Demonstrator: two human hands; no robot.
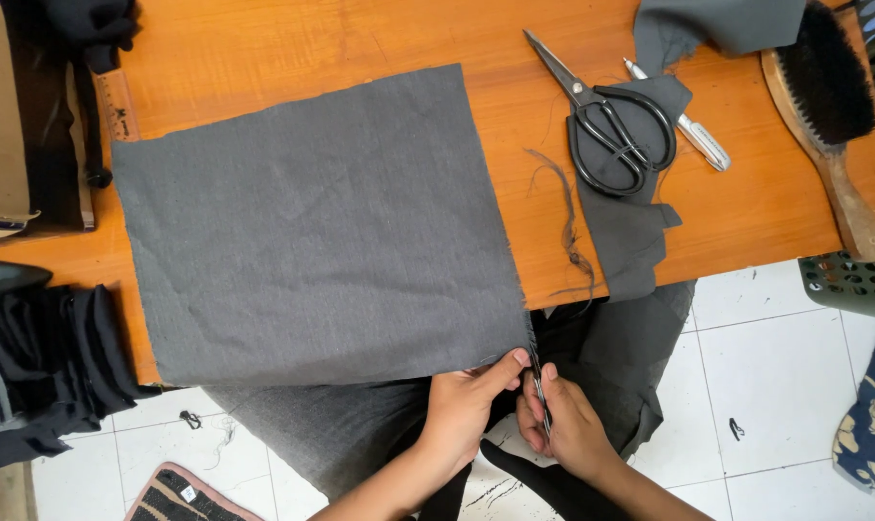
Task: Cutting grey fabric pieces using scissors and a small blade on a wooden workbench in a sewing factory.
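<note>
Both our hands meet at the near right corner of the grey cloth panel (pixel 317 227), just past the counter's front edge. Our left hand (pixel 466 405) is closed in a pinch, thumb and fingers clamped on that corner, which holds the weave taut where it hangs off the edge. Our right hand (pixel 565 425) is curled shut around a thin dark strand (pixel 540 391) that runs down from the same corner; we judge it a frayed thread or sliver off the raw edge, though it is too fine to tell for sure. Gripping on either side of the spot keeps the cloth from shifting while the strand stands away from it.

Most of the panel lies flat on the orange counter (pixel 264 48), so its weight rests there and only the corner needs holding. More grey cloth drapes over our lap below.

Further out, a loose wisp of threads (pixel 568 227) lies just beside the panel's right edge. Black scissors (pixel 606 121) rest shut on a grey offcut (pixel 630 222), within reach on the right, beside a white pen (pixel 683 125). A wooden-handled brush (pixel 828 116) sits at the far right, and dark folded garments (pixel 42 357) are stacked on the left.
</note>
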